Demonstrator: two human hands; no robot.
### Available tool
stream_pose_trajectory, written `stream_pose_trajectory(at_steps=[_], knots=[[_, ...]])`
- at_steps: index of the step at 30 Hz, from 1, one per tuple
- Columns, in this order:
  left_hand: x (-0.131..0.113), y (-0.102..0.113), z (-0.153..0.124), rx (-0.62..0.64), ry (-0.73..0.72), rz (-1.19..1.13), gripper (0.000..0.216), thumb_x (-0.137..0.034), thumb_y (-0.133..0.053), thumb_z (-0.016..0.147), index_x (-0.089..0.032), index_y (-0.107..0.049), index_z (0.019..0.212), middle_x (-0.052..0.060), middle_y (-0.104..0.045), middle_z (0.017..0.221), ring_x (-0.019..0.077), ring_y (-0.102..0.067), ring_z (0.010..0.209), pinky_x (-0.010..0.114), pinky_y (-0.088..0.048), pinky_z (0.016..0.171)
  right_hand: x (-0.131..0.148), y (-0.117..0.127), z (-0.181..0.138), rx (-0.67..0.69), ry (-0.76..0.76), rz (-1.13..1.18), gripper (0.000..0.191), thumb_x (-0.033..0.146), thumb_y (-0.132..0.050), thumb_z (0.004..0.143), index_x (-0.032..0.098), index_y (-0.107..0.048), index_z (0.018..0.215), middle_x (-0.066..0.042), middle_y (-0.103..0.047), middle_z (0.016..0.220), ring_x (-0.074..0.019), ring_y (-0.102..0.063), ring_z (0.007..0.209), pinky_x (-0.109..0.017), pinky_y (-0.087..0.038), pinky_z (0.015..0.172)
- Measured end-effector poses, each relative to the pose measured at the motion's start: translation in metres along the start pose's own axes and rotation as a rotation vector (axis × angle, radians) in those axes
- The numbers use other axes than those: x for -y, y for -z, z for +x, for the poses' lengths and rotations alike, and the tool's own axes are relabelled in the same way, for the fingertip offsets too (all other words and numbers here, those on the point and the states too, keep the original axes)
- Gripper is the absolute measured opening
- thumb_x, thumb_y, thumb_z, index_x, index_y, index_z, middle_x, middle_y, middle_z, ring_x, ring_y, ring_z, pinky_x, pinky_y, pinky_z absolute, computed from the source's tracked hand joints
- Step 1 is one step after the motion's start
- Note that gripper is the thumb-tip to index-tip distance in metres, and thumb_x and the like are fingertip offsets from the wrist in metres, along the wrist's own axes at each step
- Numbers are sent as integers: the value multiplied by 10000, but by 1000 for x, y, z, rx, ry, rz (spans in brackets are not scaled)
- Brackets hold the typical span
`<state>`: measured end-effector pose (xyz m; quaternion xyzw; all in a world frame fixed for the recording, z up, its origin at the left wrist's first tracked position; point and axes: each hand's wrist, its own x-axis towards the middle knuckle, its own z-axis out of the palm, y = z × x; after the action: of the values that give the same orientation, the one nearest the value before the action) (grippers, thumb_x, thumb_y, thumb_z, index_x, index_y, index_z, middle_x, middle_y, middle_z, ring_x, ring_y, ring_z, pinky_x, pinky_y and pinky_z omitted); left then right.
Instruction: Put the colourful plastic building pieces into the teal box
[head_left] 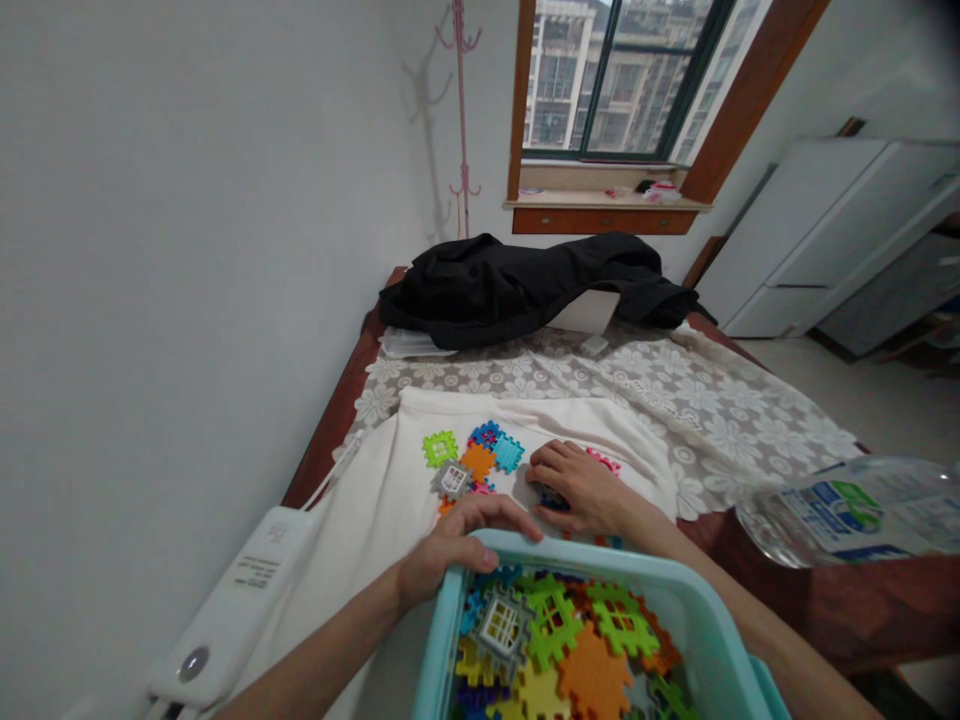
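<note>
A teal plastic bin (720, 640) full of several coloured interlocking tiles (570, 650) sits at the near edge. My left hand (457, 545) grips the bin's far rim, fingers curled over it. My right hand (581, 485) rests on the white cloth (375, 500) past the bin, fingers curled on a dark blue tile (551, 497), with a pink tile (604, 460) just beyond it. A small cluster of loose tiles (472, 460), green, orange, blue and grey, lies on the cloth left of that hand.
A white device (232, 610) lies at the near left. A clear water bottle (847, 510) lies on its side at right. A black jacket (525, 285) is heaped at the far end of the lace-covered table (735, 420). A wall runs along the left.
</note>
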<state>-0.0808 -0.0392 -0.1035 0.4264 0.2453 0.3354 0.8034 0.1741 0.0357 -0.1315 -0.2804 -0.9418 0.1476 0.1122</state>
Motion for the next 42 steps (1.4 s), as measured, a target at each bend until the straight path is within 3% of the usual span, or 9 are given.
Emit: stream_pose_trajectory(at_steps=[5, 9, 12, 18, 23, 27, 31, 35, 42], knots=[[1, 0, -1, -6, 18, -15, 468, -276, -812, 613, -155, -843, 1064, 106, -805, 1015, 244, -717, 826, 284, -544, 710, -6, -3, -1, -85, -64, -4, 157, 313, -658, 965, 200, -615, 1066, -101, -660, 1063, -284, -581, 986, -445, -500, 906], [3, 0, -2, -21, 14, -24, 473, -277, -815, 618, -144, -837, 1072, 109, -801, 1016, 237, -712, 831, 276, -536, 714, -8, 8, -4, -7, -26, 12, 455, 497, -762, 892, 212, -635, 1222, -105, -660, 1164, -314, -595, 1075, -495, -484, 979], [2, 0, -2, -14, 15, -21, 466, -273, -815, 621, -149, -837, 1069, 102, -798, 1007, 228, -709, 825, 270, -531, 711, -7, 19, -6, 68, -43, 10, 646, 502, -820, 838, 246, -602, 1390, -121, -630, 1343, -352, -579, 1213, -532, -463, 1053], [0, -2, -2, -25, 41, -42, 469, -265, -815, 608, -163, -841, 1065, 92, -804, 985, 228, -716, 813, 267, -537, 701, -8, 17, -5, 50, -109, 7, 400, 340, -718, 900, 193, -625, 1260, -123, -671, 1212, -311, -624, 1095, -463, -509, 985], [-1, -3, -2, -14, 37, -58, 464, -254, -805, 608, -160, -838, 1062, 97, -815, 958, 231, -725, 807, 272, -546, 704, -16, 5, -8, -33, -219, 29, 420, 318, -673, 882, 161, -580, 1260, -108, -709, 1023, -288, -658, 911, -409, -514, 832], [0, -3, -2, -28, 25, -59, 456, -258, -804, 616, -156, -837, 1059, 97, -812, 978, 225, -728, 810, 270, -550, 711, -22, 7, -11, -190, -218, 104, 444, 361, -624, 943, 187, -573, 1349, -96, -707, 1048, -262, -657, 862, -391, -489, 798], [3, 0, -2, -9, 29, -67, 466, -266, -818, 623, -150, -830, 1074, 101, -812, 983, 228, -729, 822, 271, -551, 713, -28, 14, -11, -488, -246, 258, 209, 379, -642, 951, 226, -667, 1090, -50, -662, 936, -233, -619, 826, -366, -470, 768], [8, 4, -2, 2, 55, -96, 480, -269, -825, 620, -148, -819, 1084, 109, -820, 996, 227, -734, 814, 271, -547, 711, -37, 15, -12, -752, -383, 496, 192, 407, -709, 912, 239, -677, 1000, -8, -632, 850, -196, -565, 739, -326, -444, 685], [13, 9, -1, 9, 42, -97, 493, -274, -822, 615, -140, -812, 1090, 108, -825, 997, 209, -732, 794, 249, -525, 697, -43, 15, -12, -910, -472, 1064, 264, 446, -733, 875, 238, -650, 1014, 37, -563, 696, -157, -491, 591, -261, -346, 520]])
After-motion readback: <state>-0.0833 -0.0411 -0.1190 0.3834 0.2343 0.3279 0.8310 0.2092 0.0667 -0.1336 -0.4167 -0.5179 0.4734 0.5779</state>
